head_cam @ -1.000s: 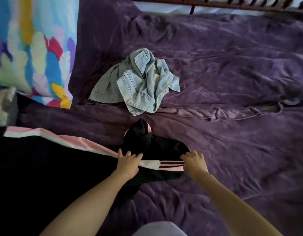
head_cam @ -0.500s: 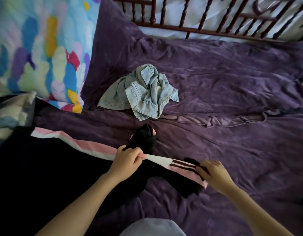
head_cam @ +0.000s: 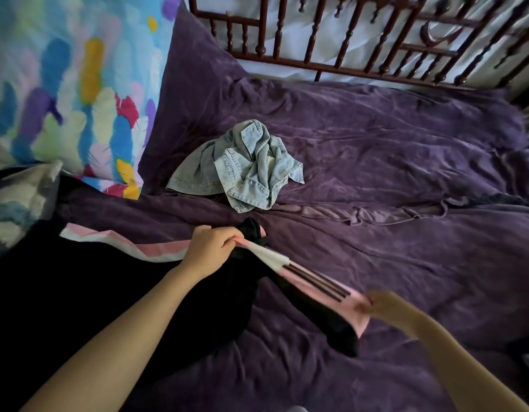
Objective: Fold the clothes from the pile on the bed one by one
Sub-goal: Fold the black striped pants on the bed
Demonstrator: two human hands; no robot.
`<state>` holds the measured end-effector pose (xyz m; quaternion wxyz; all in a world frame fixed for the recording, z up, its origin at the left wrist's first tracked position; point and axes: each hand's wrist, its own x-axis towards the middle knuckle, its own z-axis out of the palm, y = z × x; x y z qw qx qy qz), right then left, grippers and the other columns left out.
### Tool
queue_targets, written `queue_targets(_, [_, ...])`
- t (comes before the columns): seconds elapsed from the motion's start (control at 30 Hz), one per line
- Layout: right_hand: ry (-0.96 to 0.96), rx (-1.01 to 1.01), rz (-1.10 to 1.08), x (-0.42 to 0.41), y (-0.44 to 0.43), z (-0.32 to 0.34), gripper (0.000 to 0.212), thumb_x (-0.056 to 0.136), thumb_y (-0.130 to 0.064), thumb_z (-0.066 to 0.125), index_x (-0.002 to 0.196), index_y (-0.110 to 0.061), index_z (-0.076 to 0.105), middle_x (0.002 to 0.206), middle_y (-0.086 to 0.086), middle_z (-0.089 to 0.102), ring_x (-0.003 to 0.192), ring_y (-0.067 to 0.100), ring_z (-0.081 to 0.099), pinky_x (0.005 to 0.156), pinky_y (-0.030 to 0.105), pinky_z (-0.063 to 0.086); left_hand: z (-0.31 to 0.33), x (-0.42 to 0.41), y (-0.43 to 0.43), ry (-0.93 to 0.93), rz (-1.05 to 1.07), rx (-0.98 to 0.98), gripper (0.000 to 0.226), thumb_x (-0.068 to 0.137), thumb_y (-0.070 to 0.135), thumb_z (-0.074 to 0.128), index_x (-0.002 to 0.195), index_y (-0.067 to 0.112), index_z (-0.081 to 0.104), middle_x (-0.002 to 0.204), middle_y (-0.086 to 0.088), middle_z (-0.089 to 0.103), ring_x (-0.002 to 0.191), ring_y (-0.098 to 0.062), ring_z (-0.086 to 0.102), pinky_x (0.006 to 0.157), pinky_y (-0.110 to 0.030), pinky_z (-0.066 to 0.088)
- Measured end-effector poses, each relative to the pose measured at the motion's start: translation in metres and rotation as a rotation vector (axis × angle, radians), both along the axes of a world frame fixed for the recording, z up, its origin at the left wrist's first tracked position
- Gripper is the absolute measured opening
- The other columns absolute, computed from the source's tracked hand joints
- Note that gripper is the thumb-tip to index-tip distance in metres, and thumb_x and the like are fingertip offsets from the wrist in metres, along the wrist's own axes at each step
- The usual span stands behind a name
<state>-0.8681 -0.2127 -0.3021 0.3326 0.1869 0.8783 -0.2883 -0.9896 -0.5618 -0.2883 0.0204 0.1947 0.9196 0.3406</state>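
- While the sleeve (head_cam: pixel 319 285) stretches taut low on the bed (head_cam: pixel 421 257), my left hand (head_cam: pixel 208 251) pinches its 10 o'clock end; my right hand (head_cam: pixel 388 307), blurred, seems to pinch the 4 o'clock end.
- I'd hold tension even, then lay it flat.
- Denim (head_cam: pixel 242 171) lies at 12 o'clock.

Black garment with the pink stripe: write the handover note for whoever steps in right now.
Left hand: pinches the pink and white stripe of the black garment, near its middle.
Right hand: blurred; seems to grip the garment's pink cuff end, with that part stretched between the two hands.
Things: the garment lies across the near side of the purple bedcover. The denim jacket lies crumpled farther up the bed, untouched.
Done: no folded item in view.
Left: fold the black garment, then the denim jacket.
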Motion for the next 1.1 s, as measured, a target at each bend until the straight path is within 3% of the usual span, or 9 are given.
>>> queue_targets(0.1, [0.355,0.123,-0.122,-0.053,0.004,0.022,0.038,0.085,-0.008,0.066,0.052,-0.011,0.048,0.054,0.003,0.042,0.065,0.014,0.041,0.052,0.023,0.027,0.008,-0.028,0.008,0.074,0.162,0.016,0.02,0.087,0.003,0.057,0.096,0.011,0.073,0.096,-0.005,0.074,0.09,-0.026,0.068,0.087,-0.037,0.046])
queue_targets(0.17, [0.52,0.29,-0.237,-0.097,-0.004,0.036,0.018,0.088,-0.021,0.063,0.09,-0.003,0.065,0.091,0.019,0.061,0.095,0.026,0.055,0.075,0.033,0.039,0.01,-0.053,0.014,0.072,0.364,-0.027,0.026,0.09,0.008,0.053,0.112,0.012,0.066,0.111,-0.01,0.068,0.108,-0.031,0.059,0.089,-0.042,0.041])
queue_targets(0.27, [0.554,0.424,-0.253,-0.135,-0.034,0.032,0.057,0.086,-0.029,0.062,0.139,-0.018,0.041,0.143,0.015,0.037,0.132,0.033,0.03,0.104,0.039,0.022,-0.004,-0.062,0.016,-0.019,0.534,-0.196,0.046,0.091,0.018,0.055,0.135,0.011,0.045,0.132,-0.017,0.047,0.122,-0.037,0.04,0.091,-0.049,0.037])
queue_targets(0.4, [0.37,0.271,-0.061,-0.127,-0.095,-0.019,0.062,0.088,-0.031,0.058,0.144,-0.021,0.033,0.147,0.012,0.029,0.136,0.032,0.025,0.105,0.044,0.029,-0.063,0.005,0.019,-0.149,0.249,-0.384,0.037,0.091,0.027,0.052,0.125,0.015,0.053,0.123,-0.008,0.054,0.114,-0.029,0.049,0.089,-0.04,0.039])
queue_targets(0.53, [0.043,0.128,-0.046,-0.079,-0.134,-0.077,0.056,0.092,-0.03,0.053,0.142,-0.018,0.034,0.14,0.015,0.036,0.132,0.033,0.03,0.105,0.039,0.031,-0.123,0.086,0.01,-0.702,-0.116,-0.724,0.06,0.09,0.049,0.048,0.14,0.02,0.032,0.138,-0.005,0.039,0.127,-0.025,0.039,0.098,-0.037,0.037])
queue_targets(0.63, [-0.073,0.124,-0.007,-0.047,-0.146,-0.098,0.049,0.092,-0.031,0.051,0.137,-0.013,0.041,0.136,0.016,0.041,0.13,0.032,0.034,0.104,0.036,0.032,-0.133,0.108,0.004,-0.66,-0.196,-0.858,0.055,0.093,0.035,0.05,0.142,0.02,0.03,0.138,-0.005,0.041,0.126,-0.025,0.039,0.099,-0.038,0.036])
queue_targets(0.87, [-0.02,-0.012,0.054,-0.016,-0.151,-0.093,0.06,0.089,-0.022,0.056,0.144,-0.018,0.031,0.141,0.013,0.038,0.13,0.029,0.037,0.101,0.032,0.036,-0.086,0.07,0.002,-0.932,-0.255,-0.29,0.033,0.087,0.003,0.048,0.112,0.015,0.065,0.109,0.001,0.063,0.1,-0.014,0.059,0.083,-0.018,0.043])
queue_targets(0.97, [0.131,0.137,0.378,-0.006,-0.16,-0.084,0.074,0.089,-0.023,0.053,0.148,-0.039,0.012,0.154,0.008,0.013,0.14,0.029,0.017,0.108,0.04,0.027,-0.049,0.074,-0.006,-1.09,-0.324,-0.002,0.03,0.082,-0.008,0.048,0.09,0.014,0.067,0.079,0.005,0.062,0.07,-0.002,0.055,0.068,-0.009,0.041])
queue_targets(1.1, [0.186,0.155,0.549,0.009,-0.168,-0.073,0.047,0.089,-0.032,0.055,0.134,-0.039,0.046,0.156,-0.003,0.011,0.145,0.021,0.002,0.112,0.04,0.02,-0.016,0.088,-0.026,-1.146,-0.258,0.215,0.038,0.079,-0.015,0.045,0.078,0.017,0.066,0.063,0.013,0.064,0.061,0.003,0.057,0.066,-0.01,0.043])
